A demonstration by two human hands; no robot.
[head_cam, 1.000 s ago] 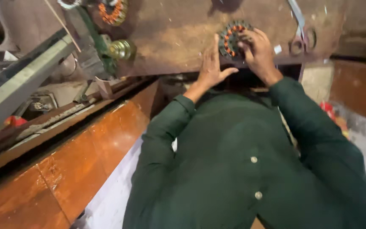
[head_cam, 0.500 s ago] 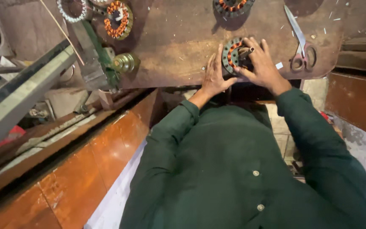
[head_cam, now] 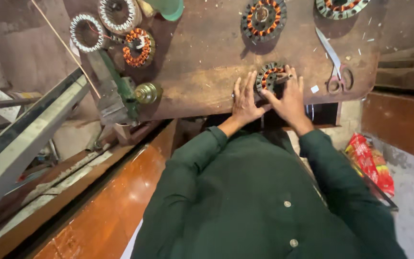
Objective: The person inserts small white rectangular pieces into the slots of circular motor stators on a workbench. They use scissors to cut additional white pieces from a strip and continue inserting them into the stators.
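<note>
Stator [head_cam: 270, 76] with copper-orange windings is lying flat near the front edge of the rusty brown desk [head_cam: 202, 62], caught between both hands. The left hand [head_cam: 244, 100] is pressing down with spread fingers flat on the desk, its fingertips touching the stator's left side. The right hand [head_cam: 291, 96] is curling over the stator's right side, its fingers loosely bent around the rim; whether it is pinching a wire there is too small to tell. Scissors [head_cam: 334, 67] are lying just beside the right hand, blades pointing away. Other stators [head_cam: 263, 18] are sitting farther back, well apart. Because the stator is sitting so close to the desk edge, a sideways push could be sliding it off toward the person's lap, and a careless sweep of the right hand could be catching the scissors or snagging the thin copper coils.
</note>
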